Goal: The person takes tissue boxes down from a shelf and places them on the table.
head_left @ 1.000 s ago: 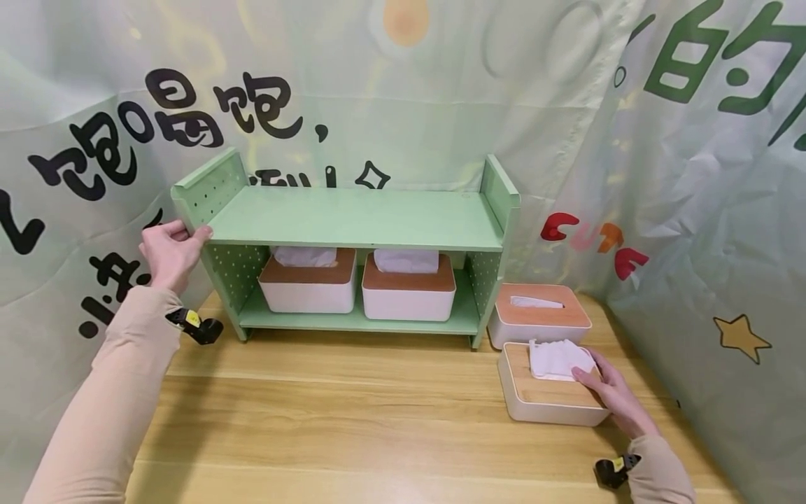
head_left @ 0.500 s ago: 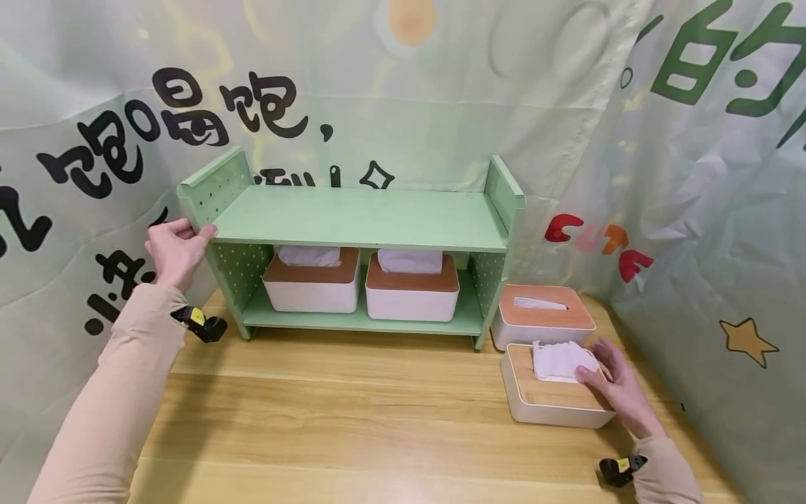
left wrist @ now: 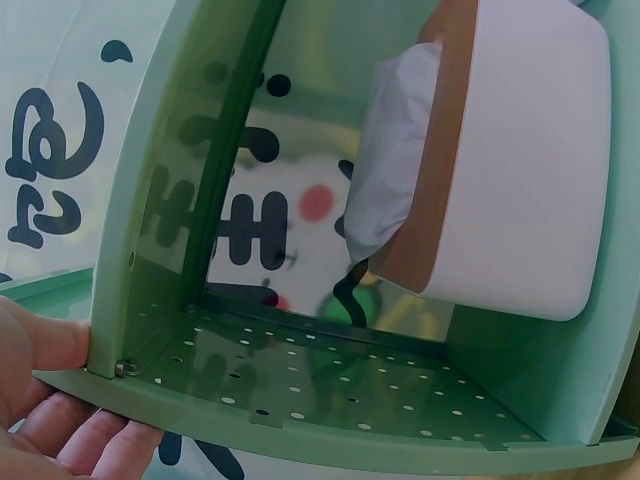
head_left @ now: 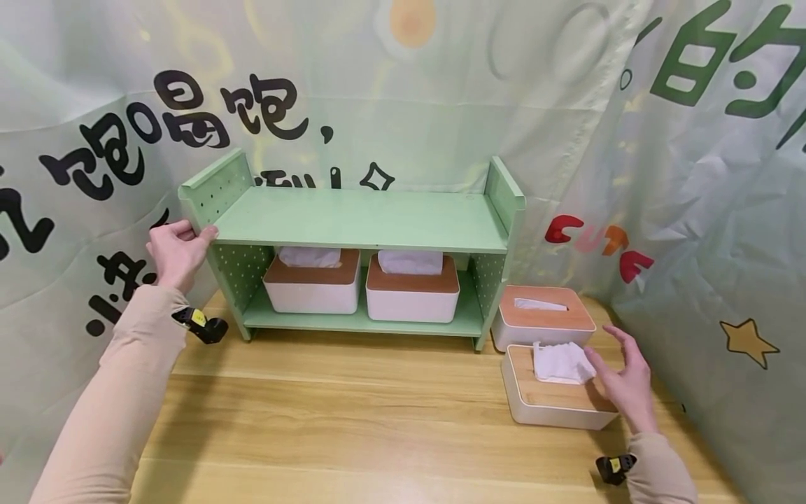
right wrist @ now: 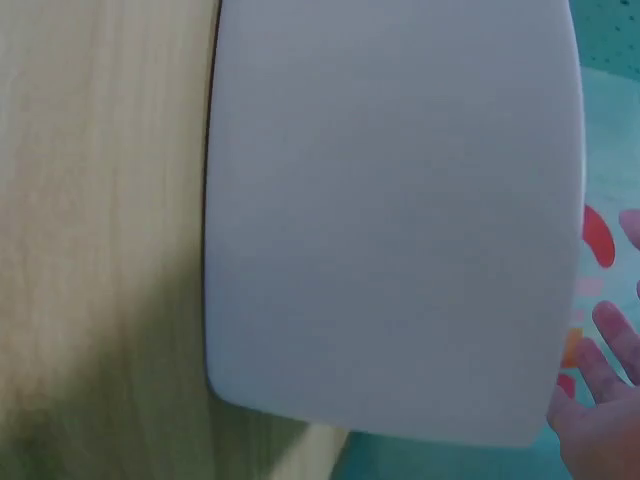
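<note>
At the left, my left hand [head_left: 178, 255] is unmoved, gripping the green shelf [head_left: 359, 220] by its upright; some fingertips are hidden in the head view. Inside stand a left tissue box [head_left: 311, 295] and a right tissue box [head_left: 412, 305], their upper rears concealed by the top board. Further right, the far box [head_left: 546, 317] is partly covered by the near box [head_left: 554, 400]. Above the latter's right end, my right hand [head_left: 632, 386] has just spread its fingers and holds nothing; I judge that box released on the surface [head_left: 352, 406]. Thumb contact I cannot confirm; the right wrist view crops that hand.
</note>
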### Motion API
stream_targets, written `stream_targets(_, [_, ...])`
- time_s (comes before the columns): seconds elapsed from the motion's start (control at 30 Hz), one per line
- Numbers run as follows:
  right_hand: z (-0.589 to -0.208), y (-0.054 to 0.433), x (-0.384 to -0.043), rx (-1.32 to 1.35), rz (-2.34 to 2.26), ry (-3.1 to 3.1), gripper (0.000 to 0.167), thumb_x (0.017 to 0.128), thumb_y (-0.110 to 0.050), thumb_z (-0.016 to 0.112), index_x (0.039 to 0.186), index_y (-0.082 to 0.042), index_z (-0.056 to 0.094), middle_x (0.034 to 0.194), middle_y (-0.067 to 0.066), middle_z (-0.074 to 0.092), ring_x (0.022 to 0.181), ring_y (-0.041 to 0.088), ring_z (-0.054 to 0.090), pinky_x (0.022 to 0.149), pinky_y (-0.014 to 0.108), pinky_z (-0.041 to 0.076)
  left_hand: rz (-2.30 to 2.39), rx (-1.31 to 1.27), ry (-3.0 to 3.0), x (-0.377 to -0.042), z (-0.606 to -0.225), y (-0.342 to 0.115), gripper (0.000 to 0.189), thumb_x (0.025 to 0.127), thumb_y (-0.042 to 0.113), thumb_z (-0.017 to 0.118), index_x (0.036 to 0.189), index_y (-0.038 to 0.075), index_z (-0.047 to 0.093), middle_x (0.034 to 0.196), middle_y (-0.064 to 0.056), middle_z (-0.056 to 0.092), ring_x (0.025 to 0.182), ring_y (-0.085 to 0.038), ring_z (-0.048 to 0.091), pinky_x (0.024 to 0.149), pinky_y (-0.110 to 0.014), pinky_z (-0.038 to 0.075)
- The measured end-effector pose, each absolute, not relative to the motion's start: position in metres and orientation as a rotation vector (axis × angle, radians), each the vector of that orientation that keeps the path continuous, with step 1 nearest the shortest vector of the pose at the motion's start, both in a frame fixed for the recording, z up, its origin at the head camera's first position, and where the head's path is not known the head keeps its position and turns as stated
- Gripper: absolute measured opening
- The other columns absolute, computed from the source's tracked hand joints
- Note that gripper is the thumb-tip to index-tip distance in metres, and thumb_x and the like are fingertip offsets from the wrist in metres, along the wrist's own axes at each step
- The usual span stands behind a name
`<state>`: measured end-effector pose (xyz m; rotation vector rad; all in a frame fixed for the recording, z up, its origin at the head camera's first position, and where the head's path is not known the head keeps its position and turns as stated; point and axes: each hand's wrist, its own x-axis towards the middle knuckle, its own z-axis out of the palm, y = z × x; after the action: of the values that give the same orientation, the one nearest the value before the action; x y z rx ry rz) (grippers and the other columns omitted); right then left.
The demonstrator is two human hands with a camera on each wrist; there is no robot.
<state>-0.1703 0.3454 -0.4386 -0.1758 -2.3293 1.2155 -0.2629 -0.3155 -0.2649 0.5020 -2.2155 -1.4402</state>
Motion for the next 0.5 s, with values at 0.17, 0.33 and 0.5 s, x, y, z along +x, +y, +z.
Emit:
stream_targets(0.17, [-0.435,0.332,-0.170,-0.099,1.090,-2.250,0.049,0.093,-0.007,0.069,0.139,-0.004,0.054,0.140,0.022,0.054,0.135,-0.003,0.042,0.117,0.019,0.028,-1.446,0.492,-2.207,-0.263,-0.265,-0.316,0.052,0.093,0.027,0.070,0.139,0.007,0.057,0.076,0.035,0.063,0.153,-0.014,0.018,0.126,-0.036,0.016])
stream_targets(0.33, [-0.427,0.308,-0.176,0.170,1.038,-2.145,0.047,0.083,0.009,0.071,0.128,0.005,0.060,0.127,0.028,0.059,0.120,-0.023,0.039,0.102,0.002,0.027,-1.451,0.490,-2.198,-0.264,-0.265,-0.316,0.052,0.093,0.027,0.071,0.139,0.006,0.057,0.068,0.040,0.059,0.153,-0.014,0.018,0.126,-0.037,0.014])
stream_targets(0.5, [-0.421,0.280,-0.182,0.371,1.050,-2.078,0.050,0.077,0.017,0.071,0.125,0.007,0.062,0.121,0.024,0.063,0.122,-0.017,0.046,0.103,0.003,0.032,-1.440,0.482,-2.204,-0.264,-0.265,-0.315,0.052,0.092,0.024,0.071,0.138,0.005,0.057,0.048,0.041,0.044,0.153,-0.015,0.018,0.125,-0.040,0.011])
